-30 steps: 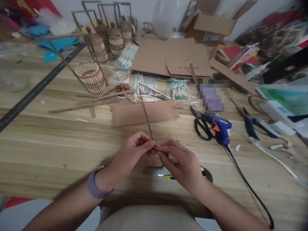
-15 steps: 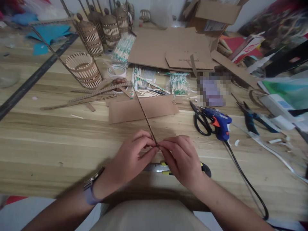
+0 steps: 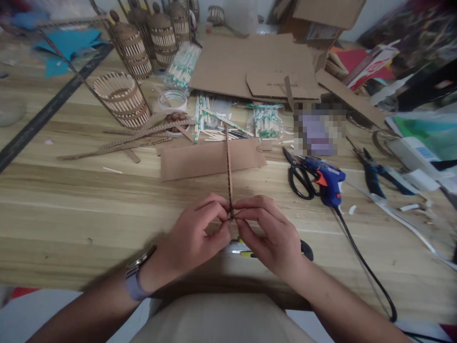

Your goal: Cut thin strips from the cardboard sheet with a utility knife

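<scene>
A narrow cardboard strip (image 3: 229, 166) stands out away from me, its near end pinched between the fingertips of both hands. My left hand (image 3: 202, 228), with a watch on the wrist, closes on that end from the left. From the right, my right hand (image 3: 269, 233) grips the same end, thumb and fingers together. The strip's far part passes over a flat brown cardboard piece (image 3: 196, 159). Beneath my right hand lies a utility knife (image 3: 307, 250), partly hidden. Black scissors (image 3: 300, 178) and a blue glue gun (image 3: 330, 183) lie to the right.
Loose cardboard strips (image 3: 132, 140) and a slatted basket (image 3: 123, 100) are at the left. Behind are a tape roll (image 3: 173, 101), bagged sticks (image 3: 266, 123) and large cardboard sheets (image 3: 228, 66). Pliers (image 3: 373, 181) lie right; the glue gun's black cord (image 3: 360, 257) runs toward the front edge.
The strip's far end has swung to the right, so it now points nearly straight away from me. Both hands still pinch its near end, with the fingers slightly shifted.
</scene>
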Demonstrator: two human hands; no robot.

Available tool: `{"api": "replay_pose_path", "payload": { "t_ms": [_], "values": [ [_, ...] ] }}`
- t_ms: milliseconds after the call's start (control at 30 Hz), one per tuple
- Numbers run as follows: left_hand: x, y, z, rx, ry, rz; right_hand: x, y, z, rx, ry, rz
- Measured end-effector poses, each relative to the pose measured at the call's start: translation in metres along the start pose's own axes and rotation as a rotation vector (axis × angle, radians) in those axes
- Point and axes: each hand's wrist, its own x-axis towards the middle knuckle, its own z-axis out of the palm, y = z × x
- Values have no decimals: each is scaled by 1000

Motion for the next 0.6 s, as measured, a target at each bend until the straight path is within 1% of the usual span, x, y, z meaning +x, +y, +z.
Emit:
{"api": "replay_pose_path", "payload": {
  "t_ms": [200, 367, 467, 600],
  "values": [
    [3, 2, -4, -117, -26, -77, 4, -1, -4, 83, -30, 123],
    [4, 2, -5, -213, -46, -127, 7, 5, -8, 166, -46, 191],
    [3, -1, -3, -221, -45, -166, 12, 8, -10, 152, -66, 155],
    [3, -5, -3, -239, -103, -257, 17, 7, -13, 76, -77, 50]
  ]
}}
